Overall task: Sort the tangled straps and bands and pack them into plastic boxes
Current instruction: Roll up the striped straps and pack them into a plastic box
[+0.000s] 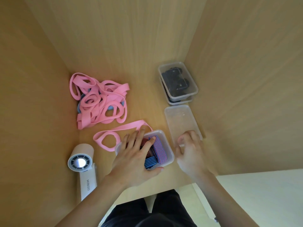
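Left grip point(136, 154) released, straight fingers pressing striped bands point(158, 149) down into near box point(170, 153) on surface point(144, 102). Right grip point(188, 151) curled on clear lid point(180, 122), near edge. Pink straps point(100, 99) piled far-left.

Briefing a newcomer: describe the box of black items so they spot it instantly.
On the wooden desk, find the far right corner, beyond the right hand. A clear box sits there. Only it holds black items; the nearer box holds striped bands.

Tangled pink straps point(101, 102) lie left; striped bands point(158, 148) fill the near box point(169, 154) beside an empty box point(180, 122); black straps point(175, 81) fill the far box point(193, 86).
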`<state>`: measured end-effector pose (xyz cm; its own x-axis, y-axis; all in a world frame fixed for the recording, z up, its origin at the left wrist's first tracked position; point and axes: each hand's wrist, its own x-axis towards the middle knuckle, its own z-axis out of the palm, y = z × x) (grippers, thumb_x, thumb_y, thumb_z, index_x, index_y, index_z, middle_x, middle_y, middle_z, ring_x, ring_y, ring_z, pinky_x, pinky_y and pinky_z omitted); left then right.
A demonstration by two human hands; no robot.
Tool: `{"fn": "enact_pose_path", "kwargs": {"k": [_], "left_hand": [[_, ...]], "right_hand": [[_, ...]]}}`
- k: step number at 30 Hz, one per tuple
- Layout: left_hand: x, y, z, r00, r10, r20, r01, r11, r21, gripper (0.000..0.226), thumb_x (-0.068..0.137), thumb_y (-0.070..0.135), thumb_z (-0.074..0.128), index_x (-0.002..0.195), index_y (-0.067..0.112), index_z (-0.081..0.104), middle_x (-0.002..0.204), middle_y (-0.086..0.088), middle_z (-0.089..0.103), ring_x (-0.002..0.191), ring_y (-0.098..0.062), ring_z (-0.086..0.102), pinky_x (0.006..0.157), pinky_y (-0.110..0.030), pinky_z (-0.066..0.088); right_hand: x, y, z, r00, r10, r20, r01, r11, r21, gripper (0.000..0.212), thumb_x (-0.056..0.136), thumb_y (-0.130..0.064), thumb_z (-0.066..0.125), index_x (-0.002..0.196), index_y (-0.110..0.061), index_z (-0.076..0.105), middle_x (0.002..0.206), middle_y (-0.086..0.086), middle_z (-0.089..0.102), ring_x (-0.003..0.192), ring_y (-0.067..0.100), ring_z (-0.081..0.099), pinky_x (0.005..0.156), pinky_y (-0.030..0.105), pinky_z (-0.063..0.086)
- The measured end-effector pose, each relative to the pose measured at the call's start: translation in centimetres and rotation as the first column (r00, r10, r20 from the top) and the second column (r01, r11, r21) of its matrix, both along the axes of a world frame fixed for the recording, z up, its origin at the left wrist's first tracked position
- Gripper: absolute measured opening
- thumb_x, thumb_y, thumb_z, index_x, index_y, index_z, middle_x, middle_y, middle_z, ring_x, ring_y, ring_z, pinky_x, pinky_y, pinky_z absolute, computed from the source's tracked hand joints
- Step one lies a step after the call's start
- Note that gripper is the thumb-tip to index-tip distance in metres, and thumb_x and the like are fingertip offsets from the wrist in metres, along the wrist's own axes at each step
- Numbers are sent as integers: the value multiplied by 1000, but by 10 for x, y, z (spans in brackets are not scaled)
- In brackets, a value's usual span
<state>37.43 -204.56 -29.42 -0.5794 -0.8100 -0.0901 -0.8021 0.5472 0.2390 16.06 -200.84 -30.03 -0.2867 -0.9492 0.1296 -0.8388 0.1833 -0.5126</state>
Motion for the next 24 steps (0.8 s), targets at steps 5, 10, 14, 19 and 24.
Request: {"fn": "enact_pose_path", "kwargs": {"k": [5, 10, 14, 19, 24], "left_hand": [[1, -2, 1, 1000, 6, 19, -6, 1000, -4, 100, 73, 90, 35, 154, 32, 30, 167, -3, 11, 153, -27, 9, 123, -46, 5], [1, -3, -1, 1000, 20, -9, -20, 1000, 0, 96, 71, 90, 39, 148, 33, 36, 164, -1, 17, 151, -27, 14, 123, -45, 7], [1, -4, -4, 999, 27, -47, -27, 1000, -2, 96, 70, 90, 44, 146, 31, 40, 162, -2, 24, 148, -27, 22, 122, -45, 11], [1, -5, -5, 998, 31, -51, -31, 1000, -5, 96, 69, 91, 42, 146, 33, 39, 162, 0, 23, 148, -26, 21, 122, -43, 8], [1, -4, -5, 996, 35, -79, -34, 999, 11, 96, 69, 90, 44, 146, 34, 38, 161, 1, 24, 148, -26, 20, 122, -44, 10]], "right_hand": [[5, -9, -16, 970, 12, -241, 24, 989, 146, 17, 76, -18, 76, 87, -9, 66, 101, 10, 53, 96, 35, 53, 83, 43, 39], [10, -7, -23, 975, -85, -204, 127, 970, 205, 8, 78, -10, 69, 85, -11, 69, 107, 9, 53, 101, 34, 51, 86, 41, 36], [3, -2, -22, 988, -143, -64, 153, 968, 199, 12, 77, -7, 71, 77, -18, 66, 108, 3, 50, 104, 30, 49, 88, 40, 35], [-3, 5, -21, 963, -228, 146, 205, 966, 157, 32, 76, -6, 79, 66, -30, 61, 105, -8, 50, 110, 19, 48, 86, 25, 22], [-9, 8, -14, 954, -224, 197, 197, 969, 151, 41, 76, -17, 86, 60, -40, 56, 100, -14, 51, 106, 15, 48, 92, 30, 32]]}}
